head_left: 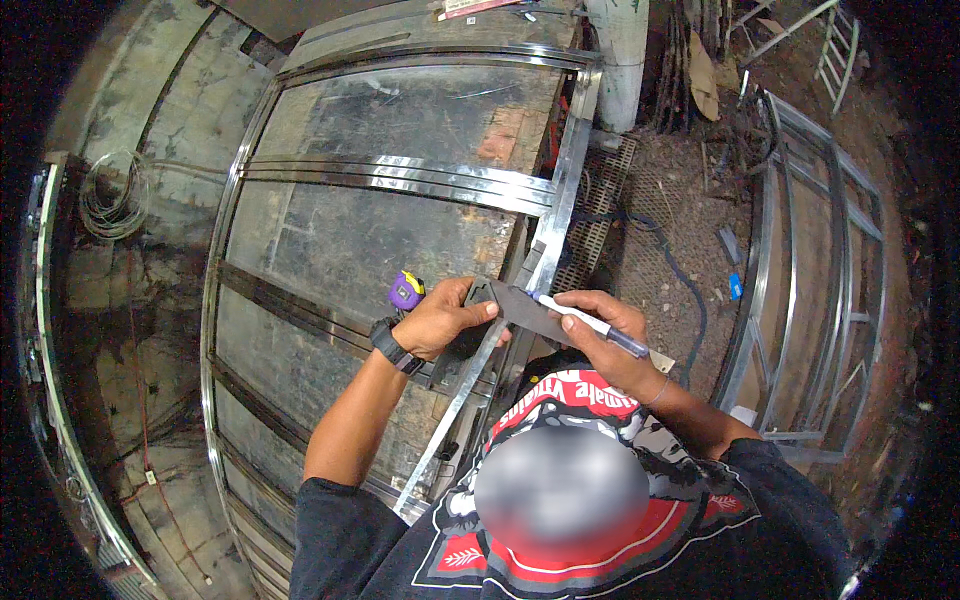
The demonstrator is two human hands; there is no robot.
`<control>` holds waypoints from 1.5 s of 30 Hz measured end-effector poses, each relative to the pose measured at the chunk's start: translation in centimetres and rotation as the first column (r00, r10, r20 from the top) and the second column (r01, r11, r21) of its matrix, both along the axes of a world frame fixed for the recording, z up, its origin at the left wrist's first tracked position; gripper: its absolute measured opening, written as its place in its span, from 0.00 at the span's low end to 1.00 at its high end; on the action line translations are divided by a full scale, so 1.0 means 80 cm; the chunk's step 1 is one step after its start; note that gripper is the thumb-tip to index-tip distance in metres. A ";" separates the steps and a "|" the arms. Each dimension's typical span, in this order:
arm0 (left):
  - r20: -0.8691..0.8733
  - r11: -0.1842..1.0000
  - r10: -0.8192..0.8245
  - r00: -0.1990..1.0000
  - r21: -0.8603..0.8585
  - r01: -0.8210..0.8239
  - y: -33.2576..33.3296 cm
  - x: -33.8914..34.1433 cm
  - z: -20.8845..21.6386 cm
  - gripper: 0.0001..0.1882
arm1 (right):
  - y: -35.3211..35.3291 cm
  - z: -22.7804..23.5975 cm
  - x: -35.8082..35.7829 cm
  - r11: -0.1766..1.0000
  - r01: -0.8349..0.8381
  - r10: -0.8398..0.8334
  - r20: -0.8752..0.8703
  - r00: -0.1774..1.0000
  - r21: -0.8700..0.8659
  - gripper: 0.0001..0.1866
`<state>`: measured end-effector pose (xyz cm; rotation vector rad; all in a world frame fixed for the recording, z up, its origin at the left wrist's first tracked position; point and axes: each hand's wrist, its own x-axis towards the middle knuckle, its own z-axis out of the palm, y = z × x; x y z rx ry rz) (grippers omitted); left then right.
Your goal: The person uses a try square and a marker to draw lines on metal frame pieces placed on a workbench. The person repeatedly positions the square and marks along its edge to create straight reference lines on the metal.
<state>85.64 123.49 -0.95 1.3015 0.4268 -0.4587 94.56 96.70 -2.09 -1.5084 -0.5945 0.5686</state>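
My left hand (pixel 440 320), with a dark watch at its wrist, pinches a flat dark grey plate (pixel 526 313) with a slanted edge, thumb on top. The plate lies over a shiny metal bar of the large frame. In my right hand (pixel 612 340) is a white marker pen (pixel 582 316); its tip end points at the plate's upper edge, and its dark end sticks out past my fingers. Whether the tip touches anything I cannot tell. A purple and yellow tape measure (pixel 406 291) sits just beyond my left wrist.
The large shiny metal frame (pixel 400 176) spreads over a worn board surface (pixel 370 235). At the right stands another metal frame (pixel 768 300). A dark cable (pixel 690 265) and a small blue item (pixel 735 287) lie on the rough ground. Coiled wire (pixel 114 195) lies at left.
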 end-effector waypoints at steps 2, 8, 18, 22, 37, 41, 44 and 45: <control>-0.003 1.000 0.011 1.000 0.012 -0.011 -0.001 0.000 0.002 0.13 | 0.000 0.002 0.001 1.000 -0.005 0.005 0.000 1.000 -0.024 0.15; -0.012 0.999 -0.024 1.000 -0.035 0.024 0.006 -0.002 -0.004 0.19 | 0.007 -0.003 0.002 1.000 0.001 -0.001 0.006 1.000 -0.021 0.14; -0.069 0.999 0.004 0.998 -0.043 -0.007 0.003 -0.002 0.002 0.18 | -0.013 0.005 0.005 0.995 0.021 -0.008 0.140 0.990 -0.094 0.14; -0.071 0.997 0.039 0.997 -0.057 -0.043 0.001 -0.004 -0.003 0.17 | -0.028 0.002 0.003 0.987 0.148 -0.130 0.224 0.966 -0.063 0.14; -0.016 0.994 0.065 0.998 -0.089 -0.067 0.005 -0.007 -0.025 0.18 | -0.049 -0.057 0.031 0.979 -0.120 0.133 0.075 0.988 -0.164 0.16; -0.047 0.986 0.085 0.995 -0.138 -0.091 0.007 -0.013 -0.034 0.16 | -0.054 -0.059 0.041 0.967 -0.198 0.207 0.043 0.977 -0.159 0.16; -0.049 0.989 0.083 0.995 -0.122 -0.088 0.003 -0.013 -0.026 0.16 | -0.054 -0.057 0.046 0.959 -0.249 0.248 -0.028 0.968 -0.139 0.16; -0.048 0.990 0.082 0.995 -0.115 -0.087 0.002 -0.013 -0.024 0.16 | -0.055 -0.057 0.044 0.955 -0.255 0.253 -0.032 0.967 -0.154 0.16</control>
